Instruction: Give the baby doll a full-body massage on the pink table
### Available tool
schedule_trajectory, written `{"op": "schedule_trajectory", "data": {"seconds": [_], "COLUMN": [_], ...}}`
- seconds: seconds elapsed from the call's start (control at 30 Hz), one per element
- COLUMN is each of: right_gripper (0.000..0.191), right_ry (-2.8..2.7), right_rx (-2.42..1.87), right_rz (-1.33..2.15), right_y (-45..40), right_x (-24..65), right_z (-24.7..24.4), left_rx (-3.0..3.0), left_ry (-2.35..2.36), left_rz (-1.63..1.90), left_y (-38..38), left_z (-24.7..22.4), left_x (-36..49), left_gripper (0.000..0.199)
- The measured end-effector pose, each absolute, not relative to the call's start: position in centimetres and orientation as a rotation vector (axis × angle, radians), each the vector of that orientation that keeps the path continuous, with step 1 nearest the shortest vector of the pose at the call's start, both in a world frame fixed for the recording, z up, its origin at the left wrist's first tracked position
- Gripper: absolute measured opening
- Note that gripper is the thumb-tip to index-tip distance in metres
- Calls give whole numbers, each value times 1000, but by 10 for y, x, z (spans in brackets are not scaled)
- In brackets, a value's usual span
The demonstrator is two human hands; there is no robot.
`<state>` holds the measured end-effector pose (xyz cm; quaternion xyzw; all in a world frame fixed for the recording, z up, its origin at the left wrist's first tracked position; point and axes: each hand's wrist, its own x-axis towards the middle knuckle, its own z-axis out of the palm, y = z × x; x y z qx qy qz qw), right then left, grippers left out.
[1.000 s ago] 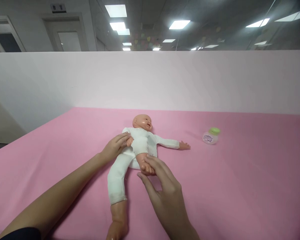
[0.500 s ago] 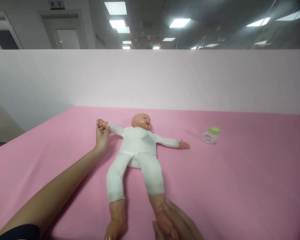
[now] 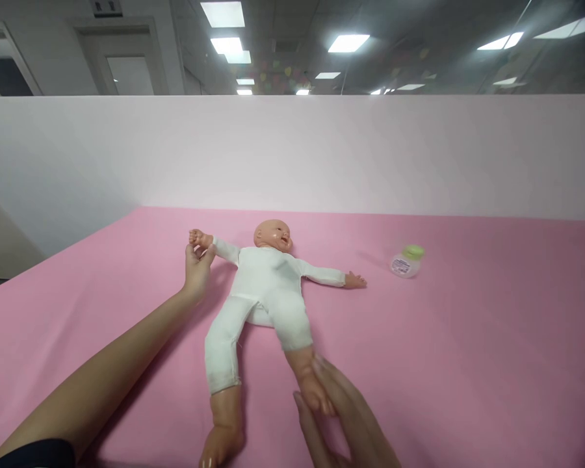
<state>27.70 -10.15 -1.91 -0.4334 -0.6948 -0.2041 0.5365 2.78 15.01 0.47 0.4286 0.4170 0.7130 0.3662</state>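
Observation:
A baby doll (image 3: 268, 276) with a white cloth body lies on its back, arms spread and its head turned toward the right. My left hand (image 3: 197, 268) pinches the doll's wrist on the left side. The doll's foot on the right lies between the thumb and fingers of my right hand (image 3: 351, 416), which presses along the ankle. That leg is bent and shorter-looking than the other, whose bare foot (image 3: 221, 442) points toward me at the bottom edge. The lower part of my right hand runs out of view.
A small clear bottle with a green cap (image 3: 407, 261) stands to the right of the doll's outstretched arm. Pink sheeting (image 3: 458, 351) covers the surface. A white wall panel (image 3: 322, 156) borders its far side.
My right hand has moved away from me, taking the doll's foot with it, so that leg is more bent. The left hand keeps its grip on the wrist.

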Motion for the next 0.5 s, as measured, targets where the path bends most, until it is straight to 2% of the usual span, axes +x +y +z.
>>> {"op": "schedule_trajectory", "data": {"seconds": [0.13,0.27,0.37,0.5], "right_gripper": [41,36,37,34], "right_ry": [-1606,-1676,-1702,-1633], "right_rx": [-1075,-1166,-1206,-1168], "right_rz": [-328,-138,-62,-128], "right_y": [-79,-60,-56,-64], "right_x": [257,243,240,245], "right_z": [21,33,32,31], "left_rx": [1647,2151,2277,2139], "left_ry": [951,970,993,1074], "left_rz": [1782,1475,1349,1475], "left_y": [129,113,111,119], "left_z": [10,9,9,8], "left_x": [42,46,44,41], "left_gripper": [31,34,36,33]}}
